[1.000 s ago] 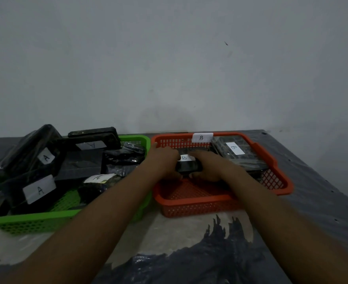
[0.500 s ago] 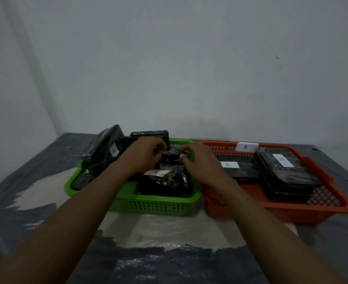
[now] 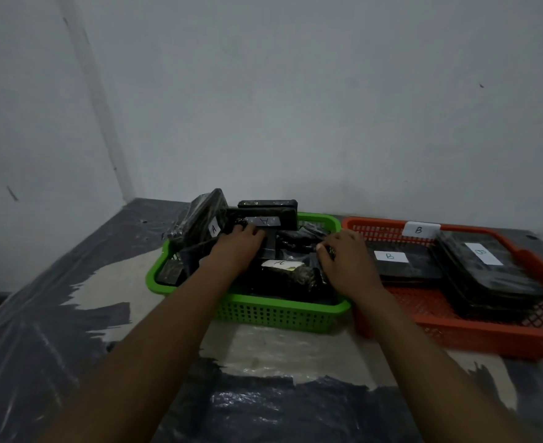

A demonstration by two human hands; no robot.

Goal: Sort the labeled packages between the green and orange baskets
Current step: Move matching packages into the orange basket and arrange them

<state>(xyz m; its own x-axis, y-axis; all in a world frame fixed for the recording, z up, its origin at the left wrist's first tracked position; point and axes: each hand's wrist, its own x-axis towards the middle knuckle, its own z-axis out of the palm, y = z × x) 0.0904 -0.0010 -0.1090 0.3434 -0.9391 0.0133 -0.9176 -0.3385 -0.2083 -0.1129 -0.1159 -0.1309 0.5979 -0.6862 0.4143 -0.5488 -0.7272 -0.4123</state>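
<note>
Packages [image 3: 283, 276], black, film-wrapped, paper labels: the A lot is piled in the green basket [image 3: 263, 311] on the left of the counter [image 3: 72, 314], and two B packs [image 3: 404, 266] lie flat in the orange basket [image 3: 455, 337] on the right.

Left hand [image 3: 236, 251]: fingers curled onto a flat package [image 3: 283, 215] at the far side of the pile.

Right hand [image 3: 348, 266]: fingers bent at the green basket's right edge. Cannot tell whether it holds anything.

Judgement: the packs are stiff and fairly light, and the film is slick. Grip them across the long edges, not by the label.
</note>
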